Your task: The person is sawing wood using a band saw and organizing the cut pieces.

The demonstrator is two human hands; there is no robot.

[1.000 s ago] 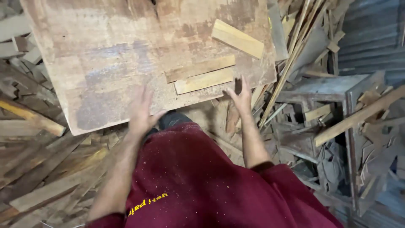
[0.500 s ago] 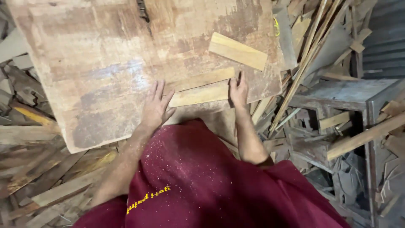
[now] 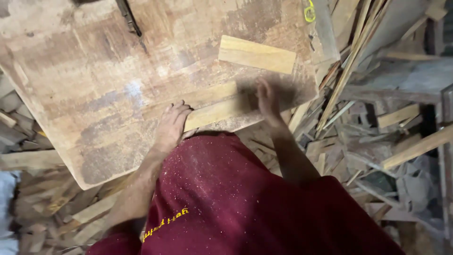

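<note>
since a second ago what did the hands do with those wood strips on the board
Both hands came forward onto the nearer wood strip: the left hand now rests on its left end, the right hand on its right end. No closed grasp shows. The separate short strip and the worn board stayed put.

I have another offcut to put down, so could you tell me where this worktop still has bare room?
The worktop is bare across its left half, left of the left hand. The near edge is taken: both hands, right hand included, rest on the long strip. The short block fills the far right; scrap wood crowds beyond.
</note>
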